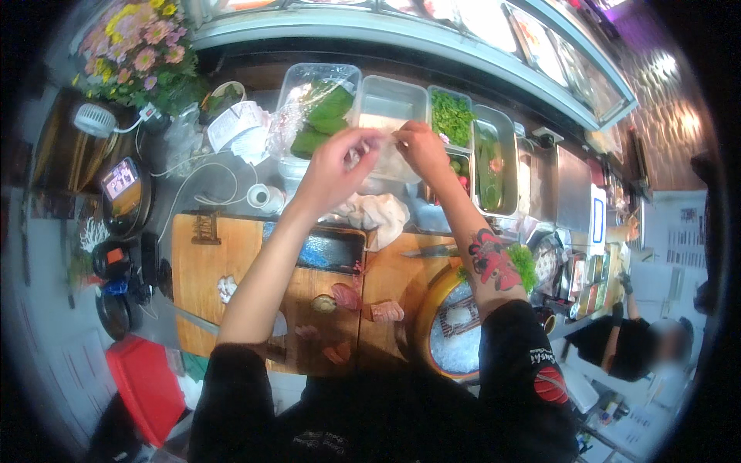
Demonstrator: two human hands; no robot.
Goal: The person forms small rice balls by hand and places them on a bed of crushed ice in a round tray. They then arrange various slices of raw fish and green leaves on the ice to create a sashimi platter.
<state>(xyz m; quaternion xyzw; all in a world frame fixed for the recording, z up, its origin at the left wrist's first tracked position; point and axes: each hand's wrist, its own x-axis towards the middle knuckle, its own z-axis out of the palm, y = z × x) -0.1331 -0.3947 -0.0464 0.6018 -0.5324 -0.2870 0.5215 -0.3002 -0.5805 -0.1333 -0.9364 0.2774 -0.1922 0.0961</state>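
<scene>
Over a clear plastic tub (394, 94) with pale contents, both my hands are raised close together. My left hand (340, 168) is at the tub's left side, its fingers curled around something whitish that I cannot make out. Beside it, my right hand (423, 150) is pinched, and whatever its fingertips hold is too small to name. A crumpled cream cloth (378, 218) lies below the hands. On the wooden cutting board (193, 262) rest a pink slice of fish (346, 295), a paler striped slice (386, 311) and several other small pieces.
A tub of green leaves (328, 112) stands left, a tub of leafy greens (451, 116) right. A knife (432, 251) lies near a round tray of ice (455, 339); another knife (197, 320) crosses the board's left edge. A glass display case (424, 50) runs behind. A co-worker (633, 339) stands far right.
</scene>
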